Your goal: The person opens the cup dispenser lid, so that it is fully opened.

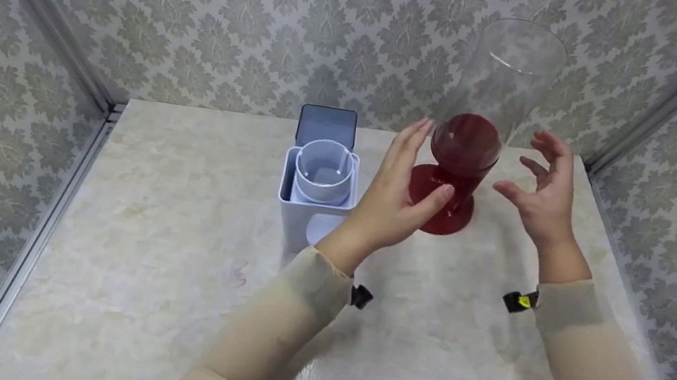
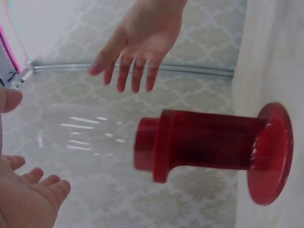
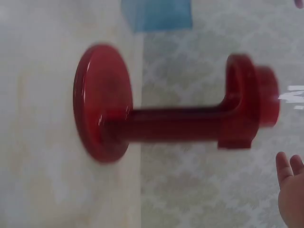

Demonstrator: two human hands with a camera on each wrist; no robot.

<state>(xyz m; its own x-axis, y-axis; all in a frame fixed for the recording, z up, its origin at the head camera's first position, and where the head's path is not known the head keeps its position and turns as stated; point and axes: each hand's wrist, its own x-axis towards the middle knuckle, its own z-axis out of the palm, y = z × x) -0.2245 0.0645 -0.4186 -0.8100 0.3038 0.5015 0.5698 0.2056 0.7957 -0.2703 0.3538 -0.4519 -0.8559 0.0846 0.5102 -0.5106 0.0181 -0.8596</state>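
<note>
A red pedestal stand (image 1: 467, 144) with a round base rises from the table, and a clear open-topped cylinder (image 1: 511, 85) sits on its upper end. To the left of the stand is my left hand (image 1: 387, 201), its fingers extended and thumb in front of the red column in the head view. My right hand (image 1: 547, 199) hovers to the right, fingers spread and a little bent, a gap between it and the cylinder. Neither hand grips anything. In the right wrist view, the red stand (image 3: 175, 124) shows a recess under its collar.
Left of the stand is a white box (image 1: 314, 213) holding a clear cup (image 1: 324, 171). Behind it sits a dark blue rectangular piece (image 1: 327, 126). Patterned walls (image 1: 256, 21) enclose the light marbled table (image 1: 167, 244) at the back and sides.
</note>
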